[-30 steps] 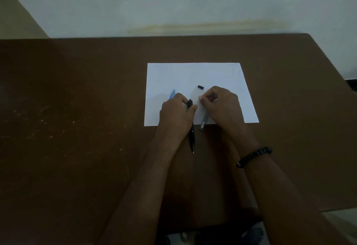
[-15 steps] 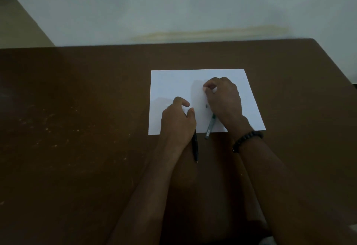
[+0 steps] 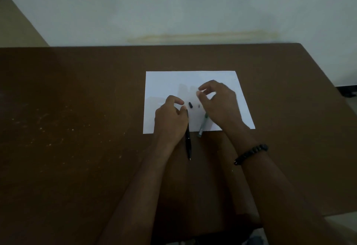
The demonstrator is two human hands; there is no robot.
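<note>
gripping the black pen [image 3: 188, 136] near its upper end, the left hand [image 3: 171, 121] lies at the near edge of the white sheet [image 3: 173, 82], pen tip pointing off the sheet toward the person. right hand [image 3: 220, 105] hovers over the sheet's right half, thumb and forefinger nearly meeting; too dim to tell whether they pinch anything. black cap [image 3: 190, 105] and small grey piece [image 3: 199, 106] lie mid-sheet; grey barrel [image 3: 202, 126] crosses the near edge.

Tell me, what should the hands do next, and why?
Probably the right hand should come down and pinch the small black piece lying loose on the paper between the hands. The left hand already holds the black pen, and the right hand hovers close by.
</note>
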